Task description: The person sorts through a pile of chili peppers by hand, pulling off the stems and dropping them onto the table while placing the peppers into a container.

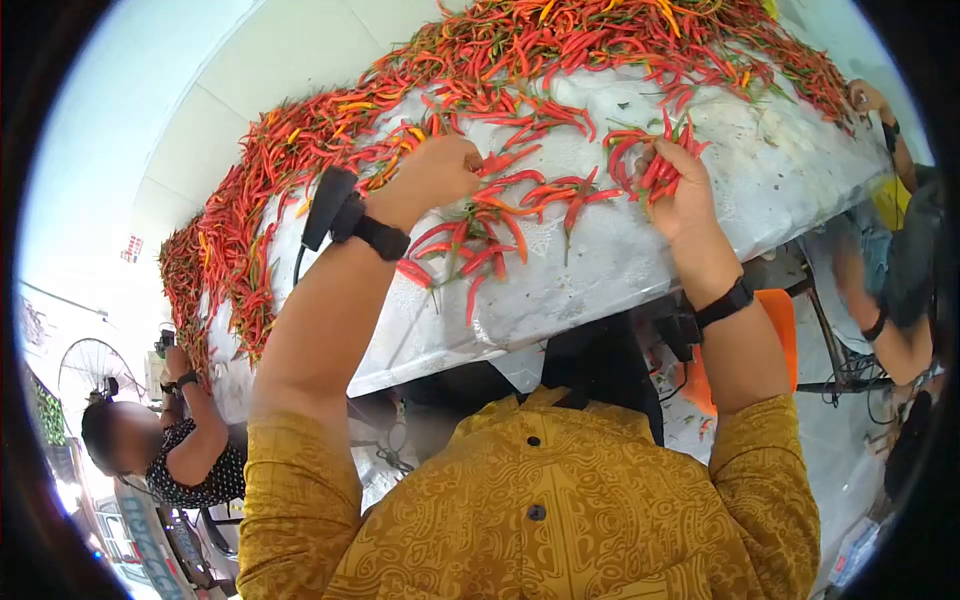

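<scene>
My right hand [688,195] is closed around a small bunch of red chili peppers [660,178], their tips fanning out past the thumb. To its left, my left hand [436,176] has its fingers curled in a pinch, with a red chili pepper [512,158] at the fingertips. Between and below both hands, loose chili peppers [505,205] with green stems lie scattered on the white plastic-covered table [545,290]. The left fingers' inner side is partly hidden.
A long heap of red, orange and green-stemmed chilies [540,40] runs along the table's far side and down the left. One person [190,450] works at the left end, another person's arm [890,120] reaches in at right. An orange chair [775,320] stands below the table's edge.
</scene>
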Tool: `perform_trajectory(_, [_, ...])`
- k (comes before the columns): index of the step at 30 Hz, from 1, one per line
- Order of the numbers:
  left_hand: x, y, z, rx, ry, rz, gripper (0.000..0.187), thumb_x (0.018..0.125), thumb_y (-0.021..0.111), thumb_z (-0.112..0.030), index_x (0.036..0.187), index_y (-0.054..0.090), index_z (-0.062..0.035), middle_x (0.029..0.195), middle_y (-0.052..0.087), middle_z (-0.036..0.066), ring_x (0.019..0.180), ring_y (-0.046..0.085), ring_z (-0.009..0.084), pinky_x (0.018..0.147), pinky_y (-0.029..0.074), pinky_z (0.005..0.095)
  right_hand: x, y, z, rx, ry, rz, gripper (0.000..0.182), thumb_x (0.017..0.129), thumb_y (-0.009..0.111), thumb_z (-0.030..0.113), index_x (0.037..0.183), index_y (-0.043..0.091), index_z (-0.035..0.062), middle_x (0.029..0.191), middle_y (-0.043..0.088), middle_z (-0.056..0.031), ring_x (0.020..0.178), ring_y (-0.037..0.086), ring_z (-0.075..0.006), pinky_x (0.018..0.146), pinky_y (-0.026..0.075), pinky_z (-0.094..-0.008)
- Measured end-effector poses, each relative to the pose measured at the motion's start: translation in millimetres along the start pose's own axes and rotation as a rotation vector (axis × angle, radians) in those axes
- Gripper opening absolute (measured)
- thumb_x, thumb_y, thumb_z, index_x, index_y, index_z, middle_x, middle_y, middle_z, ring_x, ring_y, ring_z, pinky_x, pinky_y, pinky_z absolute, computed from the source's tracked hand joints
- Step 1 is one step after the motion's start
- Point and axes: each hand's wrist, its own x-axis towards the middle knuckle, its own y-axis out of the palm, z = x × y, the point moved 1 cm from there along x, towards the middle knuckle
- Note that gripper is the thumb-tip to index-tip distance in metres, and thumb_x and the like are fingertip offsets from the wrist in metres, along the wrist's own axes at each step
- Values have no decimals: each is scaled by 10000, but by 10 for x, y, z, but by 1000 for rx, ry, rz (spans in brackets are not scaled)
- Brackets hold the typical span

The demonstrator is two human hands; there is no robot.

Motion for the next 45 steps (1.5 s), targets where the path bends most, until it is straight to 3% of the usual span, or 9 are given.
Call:
perform_trajectory(8, [5, -64, -163, 118, -22, -117, 281, 695, 585, -185, 946, 634, -67, 903, 626, 133, 841, 602, 282, 757, 467, 388, 300, 258, 310, 0, -106, 57, 72, 767, 578, 58, 820, 565, 10, 710, 580, -85, 603, 546, -207, 551, 450, -318])
perform_trajectory(10, [113, 153, -248, 19, 240, -104, 299, 693, 579, -138, 974, 613, -41, 887, 620, 147, 845, 590, 298, 756, 468, 377, 470, 339, 395, 1, -152, 41, 78, 761, 587, 60, 821, 567, 14, 711, 577, -82, 609, 544, -207, 549, 446, -316])
perform_trajectory(13, [137, 342, -360, 134, 358, -177, 291, 687, 589, -119, 967, 619, -43, 892, 611, 155, 858, 581, 305, 776, 459, 379, 724, 278, 389, 61, -203, 11, 102, 751, 605, 73, 837, 570, 29, 719, 573, -70, 646, 544, -204, 557, 441, -309])
perform_trajectory(17, [159, 364, -364, 57, 145, -42, 272, 669, 594, -117, 932, 627, -53, 909, 617, 148, 898, 568, 325, 771, 447, 407, 953, -66, 328, 137, -216, -106, 101, 771, 592, 104, 853, 554, 60, 746, 568, -56, 682, 548, -204, 566, 430, -339])
perform_trajectory(24, [240, 144, -378, -65, 143, 159, 254, 691, 615, -167, 910, 633, -37, 864, 630, 133, 814, 604, 253, 726, 476, 350, 1002, -165, 379, 241, -185, -155, 87, 792, 566, 115, 831, 507, 64, 741, 550, -63, 664, 546, -216, 555, 427, -359])
perform_trajectory(34, [955, 194, -300, -166, 179, -381, 240, 742, 561, -185, 928, 645, -58, 875, 638, 134, 820, 609, 292, 733, 480, 375, 1018, -225, 453, 279, -171, -6, 101, 789, 574, 123, 841, 517, 58, 757, 546, -95, 687, 539, -229, 581, 444, -360])
perform_trajectory(36, [1094, 308, -295, 14, 398, -528, 238, 767, 532, -146, 972, 626, -71, 932, 620, 148, 862, 592, 312, 747, 476, 400, 1016, -226, 453, 286, -160, 29, 106, 789, 579, 129, 845, 519, 61, 783, 549, -95, 713, 540, -222, 584, 442, -353])
perform_trajectory(39, [1126, 421, -307, 182, 233, -240, 243, 779, 513, -125, 996, 614, -84, 984, 594, 151, 900, 578, 316, 760, 471, 418, 1004, -212, 442, 273, -160, 23, 104, 793, 577, 126, 849, 517, 62, 799, 549, -92, 728, 538, -216, 587, 439, -347])
perform_trajectory(45, [1114, 358, -313, 327, 126, -153, 251, 775, 549, -132, 1021, 591, -103, 998, 565, 131, 970, 539, 307, 821, 442, 402, 974, -145, 426, 296, -141, -16, 105, 778, 591, 119, 855, 545, 63, 749, 565, -66, 687, 537, -211, 592, 424, -340])
